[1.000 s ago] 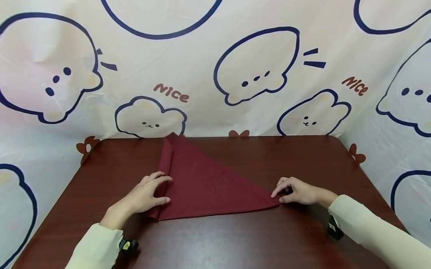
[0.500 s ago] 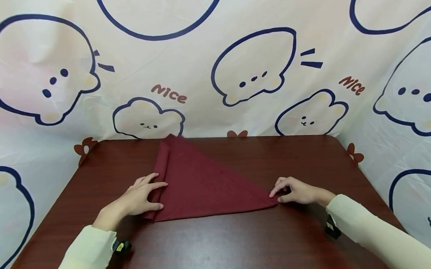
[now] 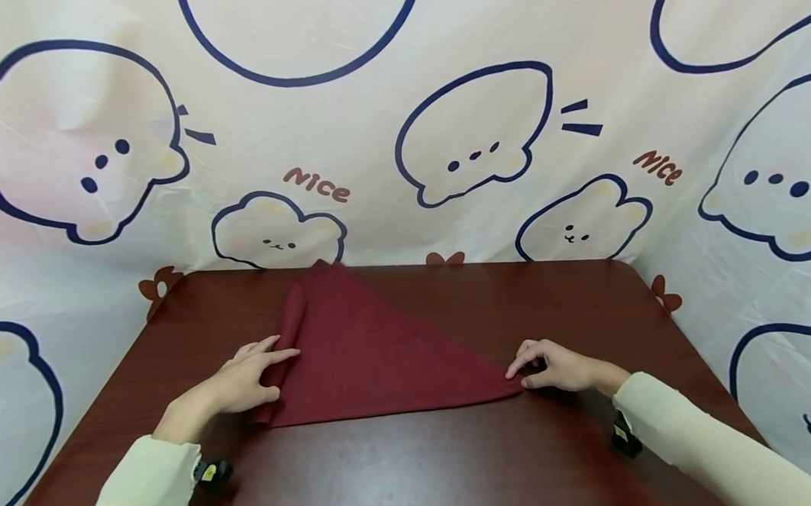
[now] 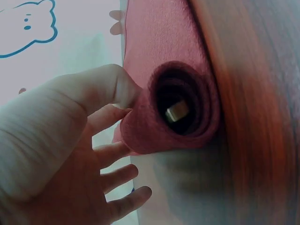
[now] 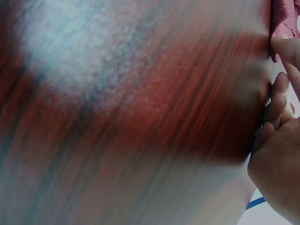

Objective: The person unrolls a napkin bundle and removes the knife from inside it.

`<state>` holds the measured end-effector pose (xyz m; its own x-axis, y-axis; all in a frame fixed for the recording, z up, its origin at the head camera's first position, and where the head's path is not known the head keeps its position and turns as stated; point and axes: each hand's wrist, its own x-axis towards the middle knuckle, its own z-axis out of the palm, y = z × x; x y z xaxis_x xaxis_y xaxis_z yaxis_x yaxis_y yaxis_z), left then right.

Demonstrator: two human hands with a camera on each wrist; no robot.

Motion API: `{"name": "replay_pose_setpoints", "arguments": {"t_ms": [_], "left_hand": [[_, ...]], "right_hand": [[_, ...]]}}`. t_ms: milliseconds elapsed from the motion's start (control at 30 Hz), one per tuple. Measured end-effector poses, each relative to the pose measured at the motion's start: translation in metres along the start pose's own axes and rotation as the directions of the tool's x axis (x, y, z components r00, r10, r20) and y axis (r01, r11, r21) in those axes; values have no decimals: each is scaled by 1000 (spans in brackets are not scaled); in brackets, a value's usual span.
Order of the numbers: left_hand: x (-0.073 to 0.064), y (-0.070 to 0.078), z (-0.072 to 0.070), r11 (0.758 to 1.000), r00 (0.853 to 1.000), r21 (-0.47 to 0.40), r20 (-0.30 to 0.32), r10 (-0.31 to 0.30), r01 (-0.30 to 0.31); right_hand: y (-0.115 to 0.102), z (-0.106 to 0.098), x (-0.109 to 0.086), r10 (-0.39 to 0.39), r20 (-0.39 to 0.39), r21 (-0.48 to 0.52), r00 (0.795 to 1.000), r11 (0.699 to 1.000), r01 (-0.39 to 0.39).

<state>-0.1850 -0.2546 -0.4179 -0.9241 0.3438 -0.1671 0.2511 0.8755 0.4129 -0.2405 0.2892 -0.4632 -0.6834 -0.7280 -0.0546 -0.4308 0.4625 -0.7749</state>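
Observation:
A dark red cloth (image 3: 384,361) lies on the table, flat and roughly triangular, with its left side rolled into a tube (image 3: 290,312). My left hand (image 3: 236,380) rests on the tube from above, its thumb and fingertips touching it, the other fingers fairly straight. In the left wrist view the tube's open end (image 4: 213,115) shows several layers, and a small pale patch inside that I cannot identify. At the cloth's right corner, my right hand (image 3: 563,367) holds the tip with thumb and index finger. Only part of this hand (image 5: 281,154) appears in the right wrist view.
The table (image 3: 424,474) is dark brown, glossy wood. A pale curtain (image 3: 365,133) printed with blue cartoon outlines hangs behind it and along both sides. Each wrist carries a small black device (image 3: 214,474).
My left hand and the rolled tube have moved left, and the flat part of the cloth has grown wider. My right hand stays at the right corner. The head view has shifted slightly.

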Motion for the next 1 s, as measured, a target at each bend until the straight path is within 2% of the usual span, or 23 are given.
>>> {"name": "replay_pose_setpoints", "arguments": {"t_ms": [267, 533, 667, 1000], "left_hand": [[-2, -9, 0, 999, 1000, -31, -14, -10, 9], [-7, -22, -1, 995, 999, -100, -45, -1, -3], [-11, -28, -4, 992, 998, -128, -58, 12, -19], [-18, -38, -3, 989, 994, -133, -102, 50, -64]], "right_hand": [[-5, -2, 0, 12, 12, 4, 1000, 1000, -12], [-6, -1, 1, -8, 0, -6, 1000, 1000, 8], [-7, -2, 3, -13, -1, -9, 1000, 1000, 13], [-4, -2, 0, 11, 7, -6, 1000, 1000, -11]]}}
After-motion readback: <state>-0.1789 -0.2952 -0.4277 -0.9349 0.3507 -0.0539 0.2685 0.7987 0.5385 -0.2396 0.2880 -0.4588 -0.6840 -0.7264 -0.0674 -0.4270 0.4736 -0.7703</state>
